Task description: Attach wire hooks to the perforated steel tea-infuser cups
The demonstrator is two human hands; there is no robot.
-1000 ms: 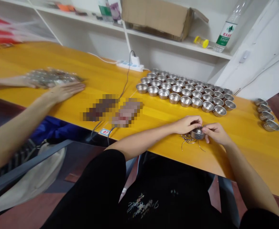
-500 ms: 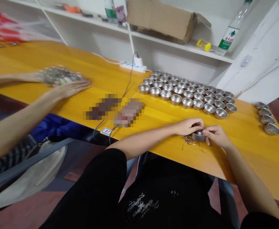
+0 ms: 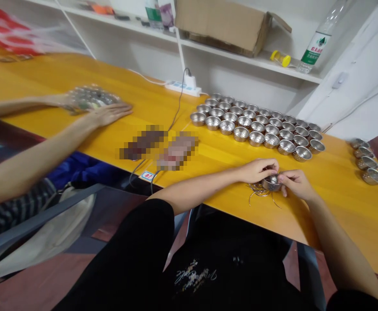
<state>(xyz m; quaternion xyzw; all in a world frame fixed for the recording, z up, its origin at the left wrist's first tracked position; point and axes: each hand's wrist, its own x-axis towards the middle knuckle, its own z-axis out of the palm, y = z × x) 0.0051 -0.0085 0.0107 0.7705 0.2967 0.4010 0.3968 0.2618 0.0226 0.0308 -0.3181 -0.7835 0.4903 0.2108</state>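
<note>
A small perforated metal cup [image 3: 271, 183] is held just above or on the yellow table, low in the right half of the head view. My left hand [image 3: 260, 170] curls over its upper left side, fingers bent and closed on it. With thumb and fingers, my right hand [image 3: 295, 183] pinches the cup at its right edge. Several thin metal wires [image 3: 256, 189] lie spread on the table by the cup, partly under my left hand. The fingertips hide part of the cup's top.
Rows of similar metal cups [image 3: 256, 138] stand beyond my hands; several more cups [image 3: 366, 163] line the right end. A co-worker's hand [image 3: 109, 114] rests beside a clear bag of metal pieces [image 3: 93, 98]. Two blurred-out items [image 3: 177, 151], cables and a power strip [image 3: 183, 88] lie left.
The whole view has shifted slightly. Both my hands stay on the cup with almost the same grip. The co-worker's hand and the bag have slid a little to the right.
</note>
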